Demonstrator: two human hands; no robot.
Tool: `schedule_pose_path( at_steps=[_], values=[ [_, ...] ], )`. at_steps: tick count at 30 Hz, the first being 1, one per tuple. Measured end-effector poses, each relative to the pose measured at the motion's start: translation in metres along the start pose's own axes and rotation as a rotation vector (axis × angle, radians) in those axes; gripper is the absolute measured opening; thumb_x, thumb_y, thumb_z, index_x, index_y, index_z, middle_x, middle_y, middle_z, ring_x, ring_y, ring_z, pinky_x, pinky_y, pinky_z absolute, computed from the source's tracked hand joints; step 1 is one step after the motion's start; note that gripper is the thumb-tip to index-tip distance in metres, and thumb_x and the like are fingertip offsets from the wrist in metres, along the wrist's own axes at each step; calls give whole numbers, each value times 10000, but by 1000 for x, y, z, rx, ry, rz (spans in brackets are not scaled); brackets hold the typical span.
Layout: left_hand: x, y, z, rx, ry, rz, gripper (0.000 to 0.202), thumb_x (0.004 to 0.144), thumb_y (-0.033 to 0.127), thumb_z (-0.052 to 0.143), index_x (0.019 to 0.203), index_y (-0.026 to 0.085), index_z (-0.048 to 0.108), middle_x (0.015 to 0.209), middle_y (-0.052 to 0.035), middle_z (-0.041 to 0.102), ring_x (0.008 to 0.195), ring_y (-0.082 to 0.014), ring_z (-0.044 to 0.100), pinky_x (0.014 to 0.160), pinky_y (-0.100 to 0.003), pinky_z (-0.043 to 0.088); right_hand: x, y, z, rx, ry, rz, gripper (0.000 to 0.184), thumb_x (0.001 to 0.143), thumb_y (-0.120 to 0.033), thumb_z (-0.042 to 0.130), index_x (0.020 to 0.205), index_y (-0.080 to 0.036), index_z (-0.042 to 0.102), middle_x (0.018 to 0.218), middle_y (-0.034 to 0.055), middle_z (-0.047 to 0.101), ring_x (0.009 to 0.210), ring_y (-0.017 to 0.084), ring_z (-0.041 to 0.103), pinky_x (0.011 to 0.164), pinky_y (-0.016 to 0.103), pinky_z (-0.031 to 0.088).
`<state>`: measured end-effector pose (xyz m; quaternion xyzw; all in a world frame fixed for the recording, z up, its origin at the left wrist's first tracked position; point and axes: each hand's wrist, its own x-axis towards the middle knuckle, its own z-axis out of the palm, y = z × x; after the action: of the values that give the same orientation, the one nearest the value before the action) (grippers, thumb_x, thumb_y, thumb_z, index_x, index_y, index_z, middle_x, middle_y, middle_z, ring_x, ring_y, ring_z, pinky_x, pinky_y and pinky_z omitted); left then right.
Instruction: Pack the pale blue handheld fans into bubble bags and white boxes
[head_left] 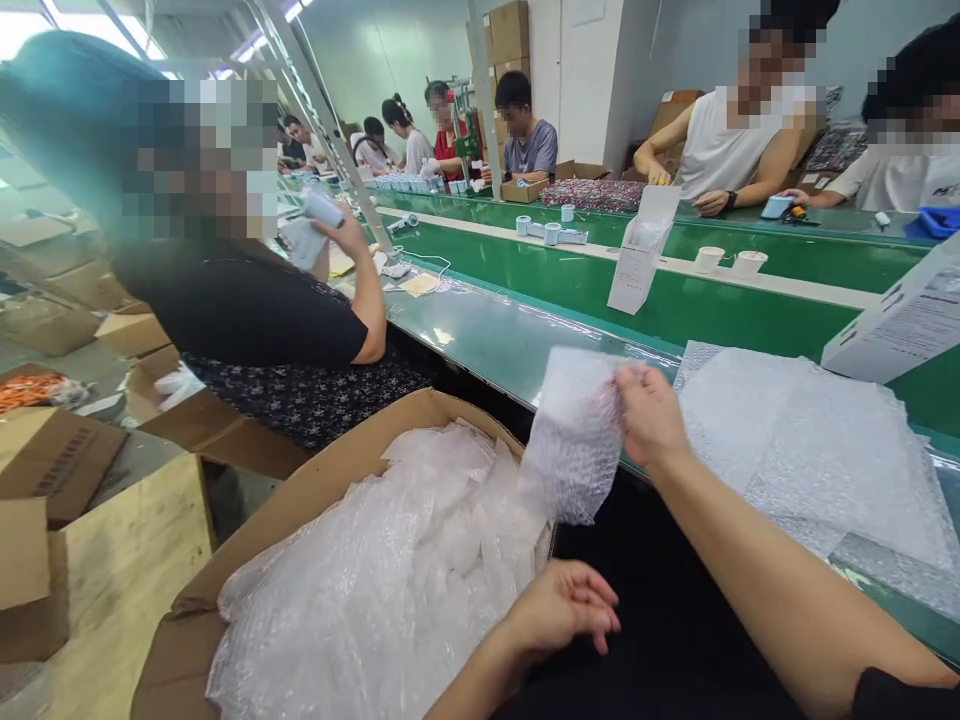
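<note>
My right hand [651,415] is closed in a pinch on the top edge of a bubble wrap bag [574,440], which hangs in the air between the green table and a cardboard box [315,490]. The box stands low to my left and is filled with several more bubble wrap bags [390,580]. Over my lap, just right of that box, my left hand [562,605] rests with loosely curled fingers and nothing visible in it. A stack of flat bubble wrap sheets [817,450] lies on the table right of my right hand.
A person in a black top [247,310] sits close on my left holding a white item. A green conveyor belt [675,300] carries white cups and a white carton [641,255]. Other workers sit across the belt. A white box [900,320] stands at right. Cardboard boxes [52,450] crowd the floor at left.
</note>
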<state>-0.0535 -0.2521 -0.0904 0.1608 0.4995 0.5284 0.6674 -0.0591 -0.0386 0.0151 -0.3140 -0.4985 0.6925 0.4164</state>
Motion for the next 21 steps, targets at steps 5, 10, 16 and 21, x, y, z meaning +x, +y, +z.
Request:
schedule_pose_path(
  at_steps=[5,10,16,21],
  values=[
    [5,8,-84,129,773,94,362,653,413,734,845,117,653,780,-102,673,596,-158,629,591,-284,485,9,-32,-25,-298,15,-182,346,817,-372,634,1099,-211,511,655,-60,534,491,92,469,455,213,395],
    [65,29,-143,276,1134,90,472,653,256,717,1095,162,582,1173,-153,596,1107,-264,583,879,-375,474,-19,-11,-41,-739,-309,-419,333,879,-197,474,1196,-261,553,799,-5,632,566,118,561,549,261,472],
    [93,19,-120,460,1217,171,149,777,260,593,897,201,658,1250,-110,595,1345,-317,365,1066,-469,309,-16,-1,-61,-931,-443,-556,311,866,-118,383,936,-227,665,998,52,656,936,195,634,796,339,514],
    [34,52,-103,461,1114,454,294,887,423,485,970,200,659,1065,-61,680,1092,-218,588,969,-334,426,-19,-5,-58,-915,-380,-403,228,885,-286,494,1020,-228,668,1033,72,658,946,234,620,831,389,492]
  ],
)
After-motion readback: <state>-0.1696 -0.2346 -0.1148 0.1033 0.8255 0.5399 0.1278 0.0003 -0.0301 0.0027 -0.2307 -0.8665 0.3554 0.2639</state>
